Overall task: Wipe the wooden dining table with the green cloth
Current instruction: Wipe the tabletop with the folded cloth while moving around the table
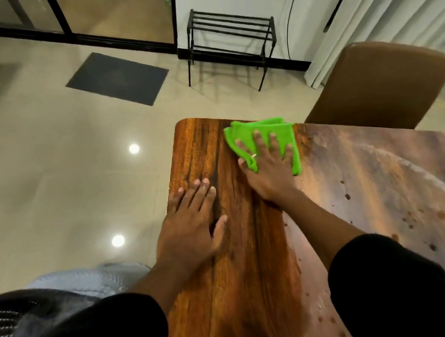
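Right hand (266, 169) flat atop green cloth (261, 131), fingers spread.

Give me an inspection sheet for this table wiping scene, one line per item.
Surface: wooden table, dark and streak-free on the left, droplets and hazy smears on the right.
Job's things: green cloth, folded, near the far edge.
Clutter: nothing seen on the table.
Hands: right hand flat on the cloth; left hand flat on bare wood, empty.
Cables: black cable down the far wall.
Surroundings: brown chair, black metal rack, dark floor mat, tiled floor.
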